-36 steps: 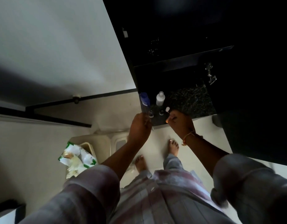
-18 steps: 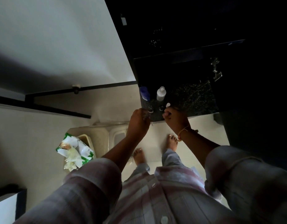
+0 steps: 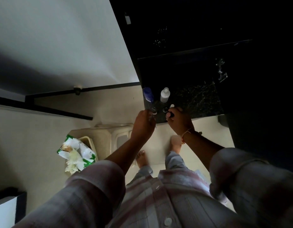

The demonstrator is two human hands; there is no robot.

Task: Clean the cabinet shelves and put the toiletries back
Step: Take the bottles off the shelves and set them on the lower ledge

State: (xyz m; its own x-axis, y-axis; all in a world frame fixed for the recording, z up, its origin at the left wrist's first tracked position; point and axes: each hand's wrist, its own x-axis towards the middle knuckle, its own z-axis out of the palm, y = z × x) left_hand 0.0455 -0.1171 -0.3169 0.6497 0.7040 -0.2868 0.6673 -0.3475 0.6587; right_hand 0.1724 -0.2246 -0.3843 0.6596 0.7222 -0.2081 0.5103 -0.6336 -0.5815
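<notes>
shirt (image 3: 159, 195): plaid, buttoned, fills the bottom edge; both sleeves rolled to the forearm
feet (image 3: 142, 159): bare, on the pale floor (image 3: 160, 142), below the hands
stool (image 3: 108, 137): beige plastic, on the floor left of the feet
wipes packet (image 3: 76, 150): green and white, crumpled, lies on the stool's left part with white tissue spilling out
left hand (image 3: 143, 124): at the shelf's front left corner, fingers curled round a small clear item (image 3: 153, 112); too dark to say what it is
right hand (image 3: 178, 122): at the shelf's front edge, just right of the left hand, hands apart; fingers pinch a small dark item (image 3: 171, 114); thread band on the wrist
shelf (image 3: 200, 99): dark, speckled, toiletries bunched at its front left corner
small white cap (image 3: 172, 105): just behind the right hand's fingers
blue bottle (image 3: 148, 94): at the shelf's left edge, behind the left hand
white bottle (image 3: 165, 94): upright, just right of the blue bottle, not touching it
cabinet (image 3: 192, 30): black, open, inside mostly lost in dark; metal hinge (image 3: 221, 72) on its right side
</notes>
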